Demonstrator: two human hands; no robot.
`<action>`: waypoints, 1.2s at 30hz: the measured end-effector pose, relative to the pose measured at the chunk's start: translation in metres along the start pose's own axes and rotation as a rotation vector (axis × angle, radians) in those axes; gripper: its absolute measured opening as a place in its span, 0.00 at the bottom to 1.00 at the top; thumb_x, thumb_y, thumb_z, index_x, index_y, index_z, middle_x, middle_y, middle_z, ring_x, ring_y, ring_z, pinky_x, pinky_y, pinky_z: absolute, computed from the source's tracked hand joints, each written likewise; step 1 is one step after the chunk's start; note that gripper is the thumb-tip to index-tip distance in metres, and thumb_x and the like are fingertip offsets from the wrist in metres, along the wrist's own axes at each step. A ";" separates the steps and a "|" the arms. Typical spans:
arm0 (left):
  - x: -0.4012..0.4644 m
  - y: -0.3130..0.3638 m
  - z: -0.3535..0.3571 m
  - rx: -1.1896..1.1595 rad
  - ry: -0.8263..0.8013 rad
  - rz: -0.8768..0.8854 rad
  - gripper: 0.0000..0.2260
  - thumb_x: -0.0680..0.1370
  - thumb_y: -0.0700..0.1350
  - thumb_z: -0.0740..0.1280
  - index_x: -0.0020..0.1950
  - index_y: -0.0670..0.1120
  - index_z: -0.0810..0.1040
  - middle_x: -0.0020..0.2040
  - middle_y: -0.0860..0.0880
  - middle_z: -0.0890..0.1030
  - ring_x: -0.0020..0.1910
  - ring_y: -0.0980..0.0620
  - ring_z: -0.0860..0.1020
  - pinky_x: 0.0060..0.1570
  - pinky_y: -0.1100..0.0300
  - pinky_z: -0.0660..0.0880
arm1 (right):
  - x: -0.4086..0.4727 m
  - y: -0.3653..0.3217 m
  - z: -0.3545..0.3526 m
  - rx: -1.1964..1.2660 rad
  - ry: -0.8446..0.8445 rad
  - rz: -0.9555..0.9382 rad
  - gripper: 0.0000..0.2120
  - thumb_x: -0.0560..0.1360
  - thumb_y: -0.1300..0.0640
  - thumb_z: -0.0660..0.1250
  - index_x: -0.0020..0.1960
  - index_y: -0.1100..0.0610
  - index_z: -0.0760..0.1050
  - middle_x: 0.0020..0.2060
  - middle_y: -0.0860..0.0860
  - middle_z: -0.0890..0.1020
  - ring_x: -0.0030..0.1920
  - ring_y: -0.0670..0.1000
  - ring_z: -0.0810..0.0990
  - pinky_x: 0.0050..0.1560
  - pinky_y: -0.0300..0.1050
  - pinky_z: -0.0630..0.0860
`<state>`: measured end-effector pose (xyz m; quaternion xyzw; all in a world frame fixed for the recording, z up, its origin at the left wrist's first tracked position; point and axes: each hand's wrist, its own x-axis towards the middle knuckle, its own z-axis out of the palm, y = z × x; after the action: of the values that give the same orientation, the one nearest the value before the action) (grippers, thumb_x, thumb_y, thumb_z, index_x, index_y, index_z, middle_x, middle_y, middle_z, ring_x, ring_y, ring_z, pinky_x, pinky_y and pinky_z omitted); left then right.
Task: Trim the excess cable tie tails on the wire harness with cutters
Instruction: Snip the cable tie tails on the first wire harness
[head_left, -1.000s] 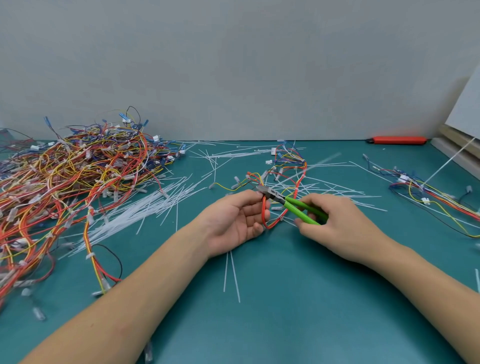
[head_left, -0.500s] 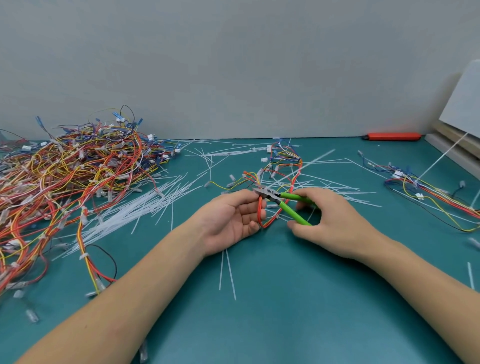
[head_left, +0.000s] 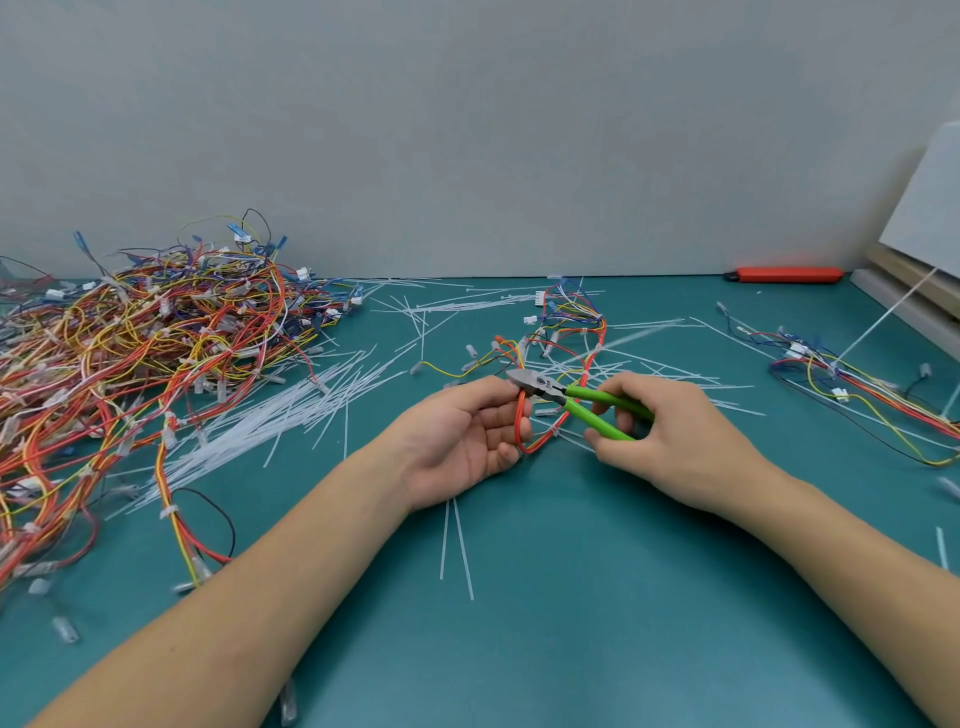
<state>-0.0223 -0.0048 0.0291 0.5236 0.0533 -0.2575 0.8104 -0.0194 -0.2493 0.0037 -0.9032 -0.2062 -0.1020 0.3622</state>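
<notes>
- The left hand (head_left: 462, 436) lies palm up on the green bench (head_left: 597, 597), its fingers curled round a loop of red wire that belongs to the wire harness (head_left: 569, 332).
- From that loop the harness runs up and away across the bench, a tangle of red, blue, yellow and black wires with small white plugs.
- The right hand (head_left: 670, 436) grips the green handles of the cutters (head_left: 576, 400); the handles are spread apart.
- The metal nose of the cutters meets the wire just above the left fingertips; whether a tie tail sits in the blades is too small to tell.
- Cut white tie tails (head_left: 291, 415) lie scattered over the bench, and two more rest below the left wrist.
- A big heap of harnesses (head_left: 140, 358) fills the left side; another harness (head_left: 857, 389) lies at the right.
- A red tool (head_left: 789, 275) rests by the back wall.
- No brand, label or writing can be read anywhere.
</notes>
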 end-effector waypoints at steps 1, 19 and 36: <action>0.000 0.000 0.000 0.007 -0.002 0.001 0.12 0.80 0.42 0.66 0.38 0.45 0.83 0.38 0.48 0.81 0.35 0.53 0.81 0.28 0.64 0.73 | 0.000 0.000 0.000 0.006 0.000 -0.001 0.10 0.72 0.51 0.77 0.48 0.42 0.78 0.36 0.42 0.77 0.35 0.44 0.73 0.37 0.34 0.69; -0.002 -0.001 0.002 0.026 0.005 0.006 0.14 0.81 0.42 0.66 0.37 0.46 0.84 0.37 0.48 0.82 0.35 0.53 0.81 0.29 0.64 0.74 | -0.001 0.000 0.002 -0.019 -0.022 -0.014 0.11 0.71 0.46 0.78 0.50 0.42 0.78 0.39 0.41 0.79 0.41 0.43 0.77 0.42 0.35 0.71; -0.001 -0.001 0.003 0.048 0.005 0.014 0.11 0.81 0.42 0.65 0.40 0.44 0.82 0.37 0.47 0.82 0.34 0.52 0.81 0.29 0.63 0.74 | -0.001 0.000 -0.001 -0.009 -0.026 -0.023 0.10 0.71 0.46 0.77 0.48 0.42 0.77 0.35 0.43 0.76 0.36 0.43 0.74 0.37 0.35 0.69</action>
<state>-0.0243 -0.0070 0.0297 0.5440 0.0455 -0.2517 0.7992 -0.0207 -0.2505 0.0038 -0.9037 -0.2207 -0.0951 0.3544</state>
